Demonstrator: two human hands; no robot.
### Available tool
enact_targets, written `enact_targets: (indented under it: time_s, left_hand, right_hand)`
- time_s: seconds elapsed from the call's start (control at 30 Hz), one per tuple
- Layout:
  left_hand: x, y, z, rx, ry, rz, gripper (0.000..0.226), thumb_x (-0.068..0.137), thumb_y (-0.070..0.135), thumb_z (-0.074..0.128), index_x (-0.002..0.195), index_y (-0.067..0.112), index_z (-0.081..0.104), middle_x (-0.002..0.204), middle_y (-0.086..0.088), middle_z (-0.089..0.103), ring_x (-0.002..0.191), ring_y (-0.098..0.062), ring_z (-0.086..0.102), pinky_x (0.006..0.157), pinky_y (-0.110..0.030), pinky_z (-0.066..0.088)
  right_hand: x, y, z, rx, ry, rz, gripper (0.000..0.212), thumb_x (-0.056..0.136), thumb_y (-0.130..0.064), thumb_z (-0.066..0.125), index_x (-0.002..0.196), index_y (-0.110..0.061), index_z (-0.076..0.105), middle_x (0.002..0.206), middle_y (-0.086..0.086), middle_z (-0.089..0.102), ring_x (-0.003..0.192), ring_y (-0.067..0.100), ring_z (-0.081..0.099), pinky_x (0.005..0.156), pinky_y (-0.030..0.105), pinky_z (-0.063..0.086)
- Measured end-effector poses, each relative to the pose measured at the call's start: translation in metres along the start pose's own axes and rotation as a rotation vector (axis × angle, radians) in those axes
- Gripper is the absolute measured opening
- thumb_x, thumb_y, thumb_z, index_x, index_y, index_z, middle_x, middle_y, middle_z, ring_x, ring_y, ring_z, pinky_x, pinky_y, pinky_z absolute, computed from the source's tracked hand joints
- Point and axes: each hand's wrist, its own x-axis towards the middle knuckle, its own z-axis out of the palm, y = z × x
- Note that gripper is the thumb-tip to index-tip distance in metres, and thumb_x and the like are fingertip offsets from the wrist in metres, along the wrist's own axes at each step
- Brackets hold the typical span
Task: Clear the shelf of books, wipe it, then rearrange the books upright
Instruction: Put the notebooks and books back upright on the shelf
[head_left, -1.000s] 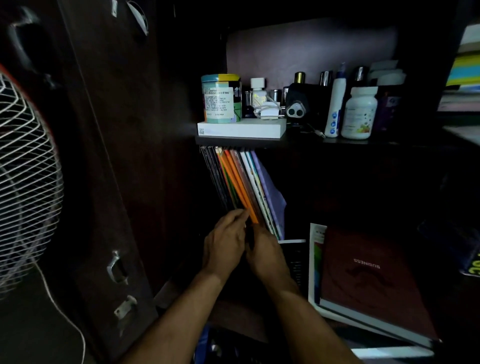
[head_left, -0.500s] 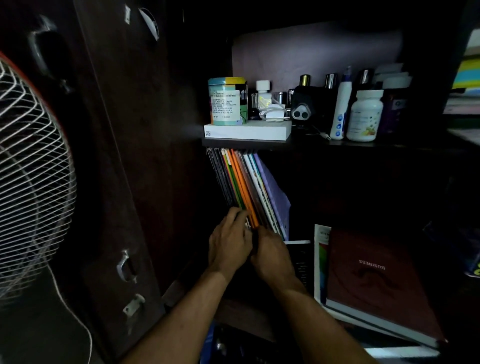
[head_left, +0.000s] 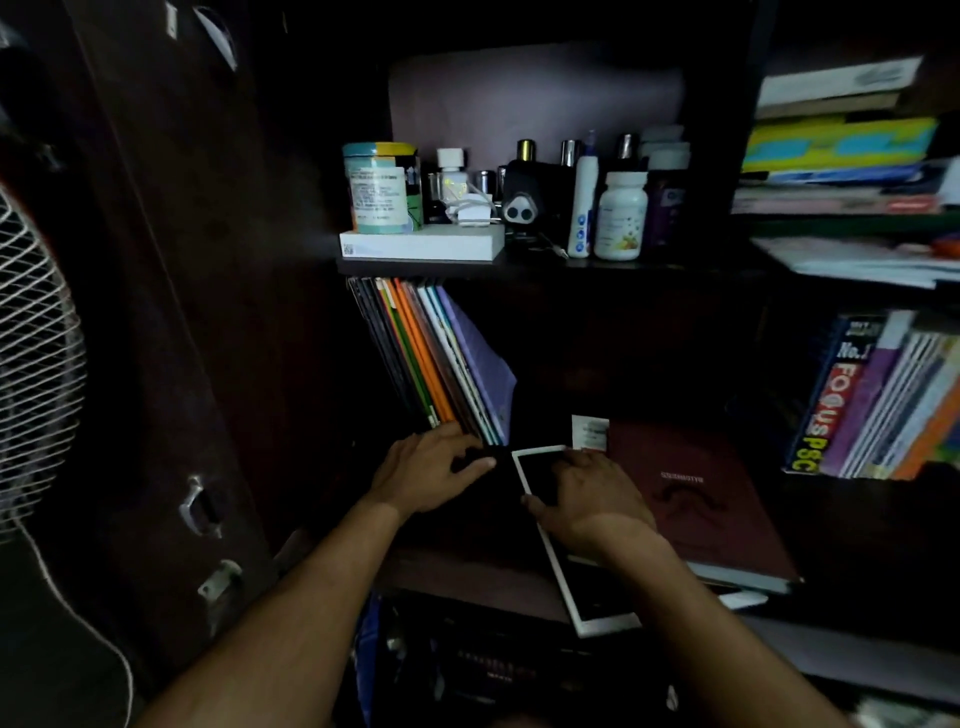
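A row of thin books (head_left: 436, 358) leans to the left in the dark lower shelf compartment, with orange, green, white and purple covers. My left hand (head_left: 428, 470) sits at their lower ends with its fingers curled over them. My right hand (head_left: 587, 499) lies on a dark flat book with a white edge (head_left: 540, 475), thumb at its left edge and fingers at its far end. That book rests tilted, partly on a maroon hardcover (head_left: 701, 499) that lies flat on the shelf board (head_left: 467, 571).
The upper shelf (head_left: 545, 265) carries a tin, bottles, a white box and small gadgets. More books stand and lie in the right-hand compartments (head_left: 883, 395). A fan grille (head_left: 36, 353) is at the far left beside the dark open cabinet door (head_left: 171, 312).
My right hand has left the base of the leaning books and moved right onto the white-edged dark book, which has come out and lies tilted. My left hand stays at the leaning books.
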Motion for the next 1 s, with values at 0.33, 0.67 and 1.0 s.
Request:
enact_targets:
  time_s: [0.33, 0.67, 1.0]
  left_hand:
    - [-0.019, 0.099, 0.019, -0.064, -0.134, -0.199, 0.063, 0.092, 0.074, 0.04, 0.143, 0.037, 0.049, 0.134, -0.002, 0.042, 0.127, -0.027, 0.043, 0.103, -0.041, 0.033]
    - [-0.016, 0.16, 0.037, -0.578, -0.042, -0.481, 0.107, 0.066, 0.077, 0.052, 0.156, 0.046, 0.004, 0.148, -0.004, 0.052, 0.132, -0.031, 0.048, 0.111, -0.044, 0.034]
    - [-0.036, 0.158, 0.029, -1.121, 0.369, -0.336, 0.107, 0.081, 0.001, 0.079, 0.16, 0.037, 0.017, 0.13, 0.001, 0.066, 0.103, -0.01, 0.07, 0.087, -0.022, 0.056]
  right_hand:
    - [-0.008, 0.008, -0.011, 0.338, 0.18, 0.345, 0.043, 0.092, -0.027, 0.057, 0.135, -0.022, 0.053, 0.141, 0.004, 0.047, 0.137, 0.026, 0.039, 0.117, 0.071, 0.002]
    - [-0.027, 0.05, -0.034, 0.353, -0.046, 0.128, 0.032, 0.094, -0.015, 0.052, 0.125, -0.02, 0.062, 0.126, 0.012, 0.065, 0.121, 0.033, 0.056, 0.115, 0.046, 0.032]
    - [-0.053, 0.038, 0.005, 0.139, 0.634, -0.07, 0.014, 0.083, -0.032, 0.051, 0.083, -0.022, 0.061, 0.085, -0.003, 0.065, 0.084, 0.024, 0.06, 0.088, 0.044, 0.039]
